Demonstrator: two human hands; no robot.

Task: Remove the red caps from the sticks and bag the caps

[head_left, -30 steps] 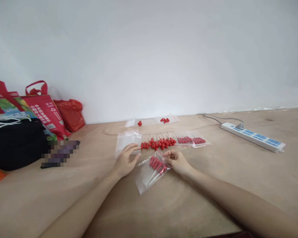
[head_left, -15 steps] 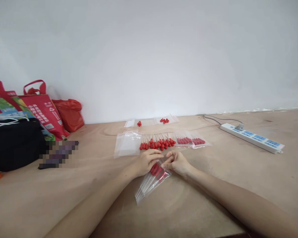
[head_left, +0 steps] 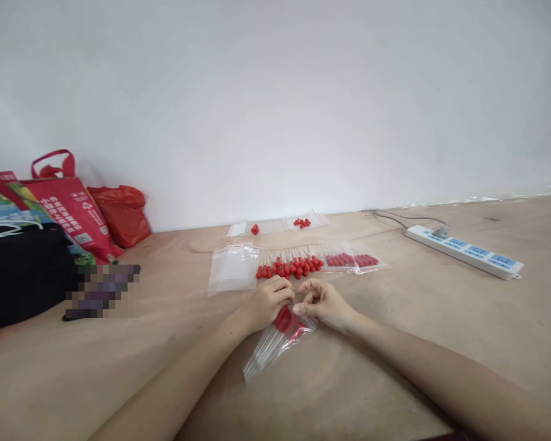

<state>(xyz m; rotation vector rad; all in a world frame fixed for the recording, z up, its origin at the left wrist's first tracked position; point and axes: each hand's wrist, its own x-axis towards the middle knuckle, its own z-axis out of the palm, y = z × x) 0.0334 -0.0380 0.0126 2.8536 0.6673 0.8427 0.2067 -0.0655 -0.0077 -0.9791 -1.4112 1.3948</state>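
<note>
A clear zip bag (head_left: 275,346) holding several thin pale sticks with red tips lies slanted on the table, its red-tip end under my hands. My left hand (head_left: 270,300) has its fingers curled over the bag's top edge. On the other side, my right hand (head_left: 326,304) pinches the same edge between thumb and bent fingers. The exact grip points are partly hidden. Just beyond my hands lies a row of loose red-tipped sticks (head_left: 289,265). Left of the row are flat clear bags (head_left: 234,269); right of it, filled bags (head_left: 351,260) show more red tips.
Small red pieces (head_left: 302,223) lie on clear bags near the wall. A white power strip (head_left: 463,250) with a grey cable lies to the right. Red shopping bags (head_left: 73,214) and a black bag (head_left: 25,272) stand at the left. The table (head_left: 417,318) is wooden.
My left hand's fingers have curled in more at the bag's edge. The bag's lower end has shifted slightly left and toward me. The whole view has turned slightly.
</note>
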